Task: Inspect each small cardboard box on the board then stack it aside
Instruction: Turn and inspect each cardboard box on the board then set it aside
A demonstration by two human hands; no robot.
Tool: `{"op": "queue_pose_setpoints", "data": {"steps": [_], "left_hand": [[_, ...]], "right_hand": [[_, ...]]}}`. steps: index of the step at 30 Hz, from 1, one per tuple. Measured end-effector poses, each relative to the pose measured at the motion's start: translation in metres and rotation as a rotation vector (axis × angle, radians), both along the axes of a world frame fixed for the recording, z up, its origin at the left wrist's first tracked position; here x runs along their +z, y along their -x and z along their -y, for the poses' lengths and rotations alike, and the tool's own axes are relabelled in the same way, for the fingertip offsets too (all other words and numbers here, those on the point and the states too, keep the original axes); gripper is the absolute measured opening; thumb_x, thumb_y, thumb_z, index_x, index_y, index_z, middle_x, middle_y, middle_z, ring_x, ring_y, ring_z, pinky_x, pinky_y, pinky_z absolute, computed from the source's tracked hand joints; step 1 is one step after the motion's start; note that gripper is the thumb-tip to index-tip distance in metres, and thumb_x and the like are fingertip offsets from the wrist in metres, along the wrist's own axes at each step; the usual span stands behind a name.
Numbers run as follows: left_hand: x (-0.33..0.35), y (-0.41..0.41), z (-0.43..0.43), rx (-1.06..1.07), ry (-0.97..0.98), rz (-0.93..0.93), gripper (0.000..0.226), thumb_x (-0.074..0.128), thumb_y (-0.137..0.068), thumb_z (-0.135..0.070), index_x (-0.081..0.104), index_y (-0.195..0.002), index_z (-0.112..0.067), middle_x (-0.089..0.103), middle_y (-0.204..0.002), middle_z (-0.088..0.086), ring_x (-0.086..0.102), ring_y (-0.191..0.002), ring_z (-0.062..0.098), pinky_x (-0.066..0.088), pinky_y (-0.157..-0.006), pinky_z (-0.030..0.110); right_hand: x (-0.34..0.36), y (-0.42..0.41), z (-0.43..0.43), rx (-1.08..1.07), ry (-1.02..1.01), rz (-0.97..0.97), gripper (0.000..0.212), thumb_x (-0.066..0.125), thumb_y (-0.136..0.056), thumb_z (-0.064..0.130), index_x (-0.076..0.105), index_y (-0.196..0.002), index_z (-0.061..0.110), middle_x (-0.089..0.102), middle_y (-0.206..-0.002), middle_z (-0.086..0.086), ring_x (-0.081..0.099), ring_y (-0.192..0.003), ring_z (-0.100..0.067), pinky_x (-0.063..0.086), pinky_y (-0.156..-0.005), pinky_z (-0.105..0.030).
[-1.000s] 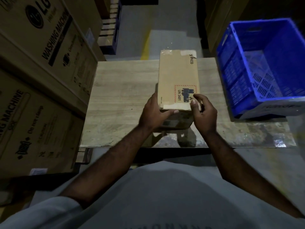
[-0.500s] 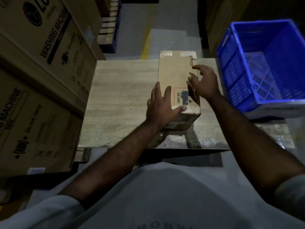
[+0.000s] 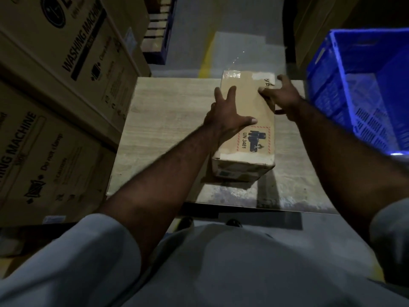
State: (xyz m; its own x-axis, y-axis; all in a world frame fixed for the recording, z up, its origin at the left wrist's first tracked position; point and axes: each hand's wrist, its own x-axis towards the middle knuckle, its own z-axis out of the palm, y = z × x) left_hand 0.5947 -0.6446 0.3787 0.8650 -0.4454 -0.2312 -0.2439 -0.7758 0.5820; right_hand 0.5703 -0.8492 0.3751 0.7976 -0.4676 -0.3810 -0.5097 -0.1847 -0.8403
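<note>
Cardboard is found at the centre: the small cardboard box [image 3: 247,107] is laid lengthwise on the right half of the pale wooden board [image 3: 168,120], its far end reaching the board's far edge. A red-framed label (marked UN 3481) is shown on its top, at the near end. The left hand [image 3: 225,117] is laid flat on the box's left part, fingers straight and spread, thumb stretched across the top. The box's right edge is grasped by the right hand [image 3: 287,99], thumb on top, fingers bent down the side. A blue crate [image 3: 354,89] is seen at the board's right; washing-machine cartons [image 3: 66,89] are stacked at the left.
</note>
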Motion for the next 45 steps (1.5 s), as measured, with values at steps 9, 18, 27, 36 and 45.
{"op": "queue_pose_setpoints", "data": {"steps": [9,18,27,36,45], "left_hand": [[0.022,-0.007,0.013,0.052,-0.017,0.011,0.142,0.093,-0.06,-0.06,-0.002,-0.162,-0.033,0.032,-0.145,0.017,0.056,-0.123,0.042,0.056,-0.093,0.049],[0.08,-0.022,0.005,0.076,0.084,0.376,0.152,0.099,-0.056,-0.048,-0.009,-0.162,-0.04,0.042,-0.14,0.017,0.06,-0.103,0.028,0.046,-0.066,0.035],[0.035,0.016,-0.032,0.036,0.103,0.368,0.091,0.087,-0.081,-0.027,0.032,-0.153,-0.032,0.04,-0.14,0.011,0.059,-0.119,0.03,0.057,-0.089,0.041],[0.008,0.055,-0.058,0.088,0.222,0.398,0.072,0.084,-0.077,-0.056,0.051,-0.127,-0.015,0.043,-0.123,0.01,0.062,-0.102,0.027,0.061,-0.077,0.04],[0.021,0.088,-0.062,0.227,0.381,0.527,0.057,0.061,-0.09,-0.063,0.056,-0.122,-0.016,0.044,-0.124,0.006,0.057,-0.108,0.024,0.061,-0.077,0.045]], "right_hand": [[0.003,0.01,-0.029,-0.011,-0.366,0.295,0.045,0.059,-0.103,0.007,0.039,-0.144,0.007,0.064,-0.133,-0.022,0.069,-0.117,-0.036,0.064,-0.084,-0.039],[0.04,0.028,-0.032,0.03,-0.062,0.575,0.104,0.079,-0.09,0.023,0.009,-0.167,0.03,0.044,-0.158,-0.008,0.058,-0.135,-0.021,0.058,-0.101,-0.048],[0.011,0.073,-0.074,-0.012,0.102,0.58,0.078,0.08,-0.087,0.008,0.04,-0.152,0.025,0.05,-0.14,0.02,0.055,-0.126,0.005,0.057,-0.101,-0.031],[-0.004,0.104,-0.116,-0.235,0.29,0.576,0.037,0.055,-0.101,0.052,0.059,-0.121,0.02,0.068,-0.116,0.01,0.069,-0.108,-0.011,0.063,-0.083,-0.046],[0.003,0.121,-0.124,-0.351,0.382,0.569,0.025,0.061,-0.104,0.037,0.06,-0.094,0.014,0.072,-0.097,0.007,0.07,-0.091,-0.001,0.064,-0.064,-0.035]]}}
